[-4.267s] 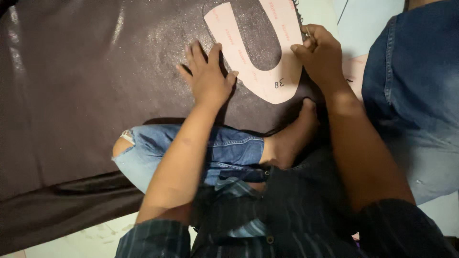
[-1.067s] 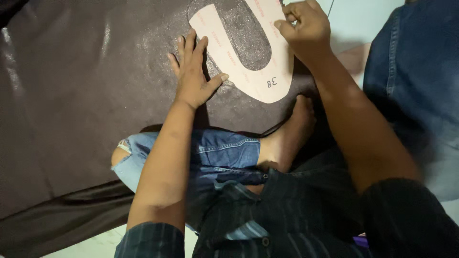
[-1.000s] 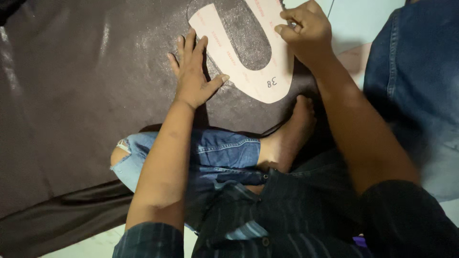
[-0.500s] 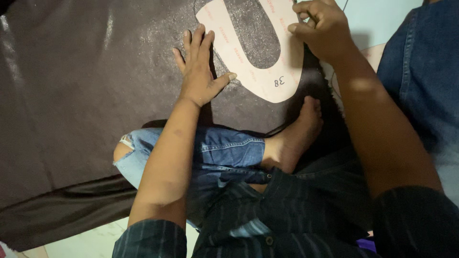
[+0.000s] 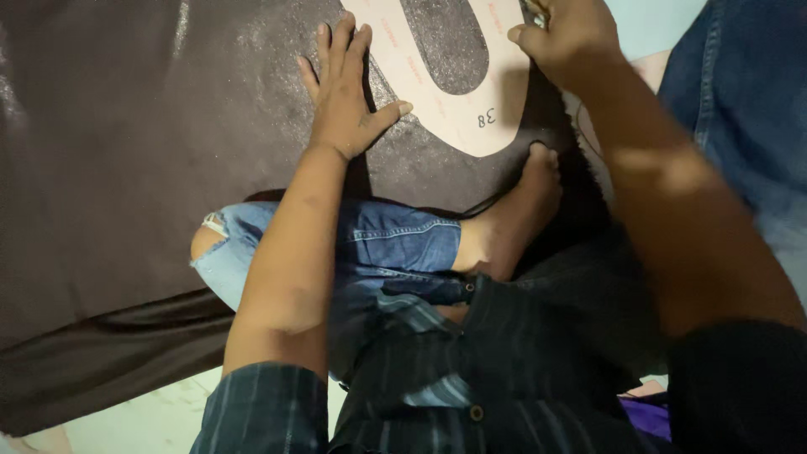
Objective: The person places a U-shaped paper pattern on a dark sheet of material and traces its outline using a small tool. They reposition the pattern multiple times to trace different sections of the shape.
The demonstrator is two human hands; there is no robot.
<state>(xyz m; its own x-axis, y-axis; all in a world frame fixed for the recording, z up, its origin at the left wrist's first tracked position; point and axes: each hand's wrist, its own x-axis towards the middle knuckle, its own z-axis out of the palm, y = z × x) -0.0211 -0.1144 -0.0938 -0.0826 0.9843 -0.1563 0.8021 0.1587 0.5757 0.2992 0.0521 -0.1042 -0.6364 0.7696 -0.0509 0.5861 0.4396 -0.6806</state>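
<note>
While left hand flattens glossy leather — U-shaped card template

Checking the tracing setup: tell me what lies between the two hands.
In the head view, the pale U-shaped template lies on the dark leather sheet between the left hand and the right hand.

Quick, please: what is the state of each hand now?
Left hand: open, flat on the leather.
Right hand: closed on a small tool, unclear, at the template.
</note>
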